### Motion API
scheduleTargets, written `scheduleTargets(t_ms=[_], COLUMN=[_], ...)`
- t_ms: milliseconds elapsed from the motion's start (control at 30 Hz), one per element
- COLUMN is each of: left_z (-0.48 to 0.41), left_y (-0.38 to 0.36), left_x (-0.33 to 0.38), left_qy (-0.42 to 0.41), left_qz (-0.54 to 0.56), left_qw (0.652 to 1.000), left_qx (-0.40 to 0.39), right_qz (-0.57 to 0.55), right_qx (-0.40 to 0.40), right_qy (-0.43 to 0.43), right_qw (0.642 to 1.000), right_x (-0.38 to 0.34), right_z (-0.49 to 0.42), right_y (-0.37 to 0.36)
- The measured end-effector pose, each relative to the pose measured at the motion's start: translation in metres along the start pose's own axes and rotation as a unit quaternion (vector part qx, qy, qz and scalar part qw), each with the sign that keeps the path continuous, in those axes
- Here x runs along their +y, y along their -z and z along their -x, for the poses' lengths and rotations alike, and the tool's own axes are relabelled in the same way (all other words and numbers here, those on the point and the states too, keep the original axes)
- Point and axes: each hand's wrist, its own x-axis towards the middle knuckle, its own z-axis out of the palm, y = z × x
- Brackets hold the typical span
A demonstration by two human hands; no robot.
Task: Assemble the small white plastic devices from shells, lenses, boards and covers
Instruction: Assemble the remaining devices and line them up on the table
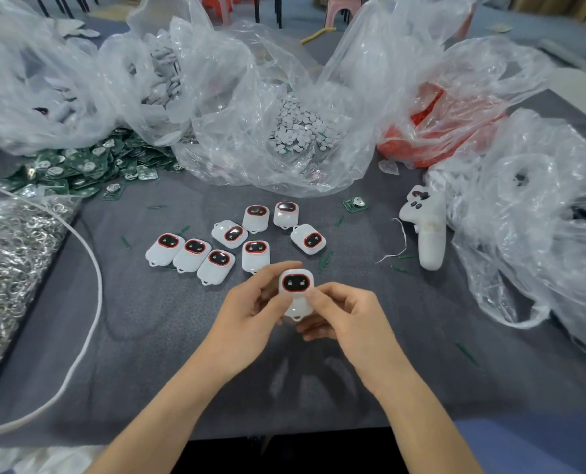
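Observation:
Both hands hold one small white device [296, 285] above the grey table, its dark red-rimmed lens facing up. My left hand [250, 309] grips its left side with curled fingers. My right hand [342, 313] pinches its right edge with the thumb on top. Several finished white devices [236, 242] lie in a cluster on the table just beyond the hands. A heap of green boards [79, 169] lies at the left. A clear bag with small white round parts [298, 131] stands behind the cluster. One loose green board [354, 203] lies to the right.
Clear plastic bags [541, 217] crowd the back and right; one holds orange parts [431, 131]. A white hand controller [424, 227] lies right of the cluster. A bag of metal rings [11, 268] sits at the left, with a white cable [89, 323] curving past it.

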Motion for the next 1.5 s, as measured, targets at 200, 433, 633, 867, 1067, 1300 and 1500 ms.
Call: scheduleTargets(t_ms=[200, 433, 633, 867, 1067, 1300, 1500], left_z=[0.002, 0.004, 0.003, 0.003, 0.001, 0.0, 0.001], left_y=[-0.001, -0.001, -0.006, -0.011, -0.011, -0.012, -0.008], left_x=[0.003, 0.006, 0.008, 0.012, 0.012, 0.011, 0.009], left_qy=[-0.004, -0.043, -0.02, 0.006, 0.013, 0.02, 0.043], left_qz=[0.003, -0.072, -0.021, 0.017, -0.047, -0.031, -0.013], left_qw=[1.0, 0.996, 1.0, 0.999, 0.997, 0.998, 0.999], left_qx=[-0.023, -0.032, -0.005, 0.028, 0.059, 0.055, -0.011], right_qz=[0.026, 0.139, 0.081, 0.028, 0.031, 0.017, -0.076], right_qx=[0.018, 0.122, 0.116, 0.101, 0.094, 0.095, 0.094], right_qy=[0.034, 0.132, 0.13, 0.118, 0.11, 0.11, 0.075], right_qw=[0.999, 0.974, 0.981, 0.987, 0.989, 0.989, 0.99], right_x=[-0.002, 0.007, 0.01, 0.018, 0.02, 0.019, 0.019], right_z=[-0.002, 0.0, -0.001, -0.001, -0.003, -0.005, -0.005], right_y=[0.001, -0.009, -0.01, -0.01, -0.011, -0.008, -0.009])
